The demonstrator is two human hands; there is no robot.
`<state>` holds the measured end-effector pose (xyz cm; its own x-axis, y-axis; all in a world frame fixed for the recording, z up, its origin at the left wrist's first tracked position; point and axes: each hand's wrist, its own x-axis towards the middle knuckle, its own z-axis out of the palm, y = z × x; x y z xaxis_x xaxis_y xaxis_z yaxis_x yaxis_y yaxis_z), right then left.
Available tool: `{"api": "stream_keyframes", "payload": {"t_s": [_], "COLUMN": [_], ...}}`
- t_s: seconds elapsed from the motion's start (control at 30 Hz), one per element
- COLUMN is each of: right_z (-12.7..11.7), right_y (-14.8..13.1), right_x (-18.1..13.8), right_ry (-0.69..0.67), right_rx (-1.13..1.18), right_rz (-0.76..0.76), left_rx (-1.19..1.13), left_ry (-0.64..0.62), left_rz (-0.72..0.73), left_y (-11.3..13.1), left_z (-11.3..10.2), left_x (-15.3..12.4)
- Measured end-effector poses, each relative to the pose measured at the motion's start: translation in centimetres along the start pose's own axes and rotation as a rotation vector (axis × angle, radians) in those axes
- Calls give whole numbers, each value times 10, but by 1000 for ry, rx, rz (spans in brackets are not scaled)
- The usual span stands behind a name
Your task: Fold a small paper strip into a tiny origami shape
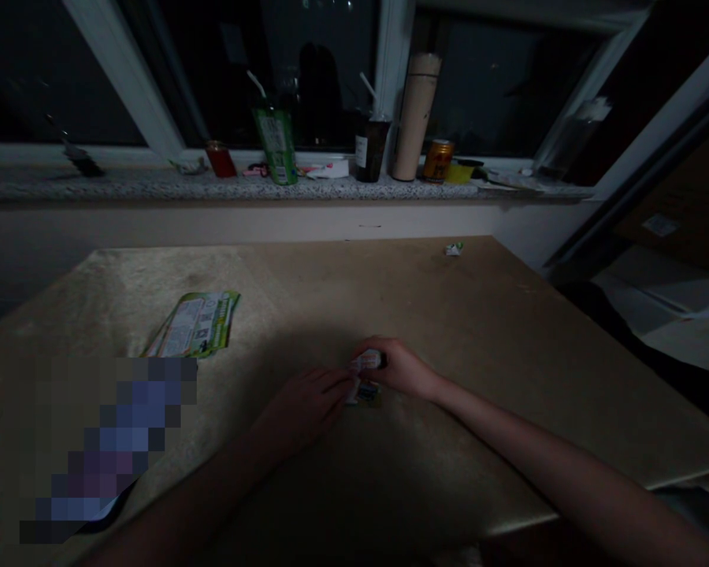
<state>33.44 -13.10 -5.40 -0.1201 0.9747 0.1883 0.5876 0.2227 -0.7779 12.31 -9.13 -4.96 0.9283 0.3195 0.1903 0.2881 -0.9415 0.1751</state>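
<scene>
Both hands meet near the middle of the table [484, 441]. My right hand [402, 368] is closed, thumb and fingers pinching a small white packet with printing on it [369, 361]. From the other side, my left hand [313, 402] has its fingertips pressed together on the packet's lower left end. Just under the fingers shows a small dark, colourful printed piece [369, 391]; whether it is joined to the packet I cannot tell. Dim light and the fingers hide much of the packet.
Green-and-white printed packages [198, 323] lie at the left, above a blurred-out device [112, 449]. A crumpled wrapper [454, 249] sits near the far edge. On the windowsill [324, 187] stand a green cup [276, 146], a dark cup [371, 150], a tumbler [417, 118] and an orange can [438, 161].
</scene>
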Motion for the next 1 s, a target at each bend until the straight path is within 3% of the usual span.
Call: {"api": "stream_keyframes", "payload": {"t_s": [0.17,0.37,0.53,0.7,1.0], "right_z": [-5,-2,1,-4,6], "right_y": [-1,2,-1,-3,0], "right_x": [-3,-23,-36,-29,-37], "right_ry": [-5,-1,-65,-126,-134], "right_rx": [-46,-183,-198,-225,-371], "right_rz": [-112,-259,-269,-320,-362], "left_rx": [59,10,-51,-51,24], "left_ry": [-64,-77,-94,-124,-36], "left_rz": [58,29,8,28,56], "left_y": [-1,-1,5,-1,-6], "left_z": [-4,-4,-7,-7,-5], "left_x": [-3,-7,-13,-14,-15]}}
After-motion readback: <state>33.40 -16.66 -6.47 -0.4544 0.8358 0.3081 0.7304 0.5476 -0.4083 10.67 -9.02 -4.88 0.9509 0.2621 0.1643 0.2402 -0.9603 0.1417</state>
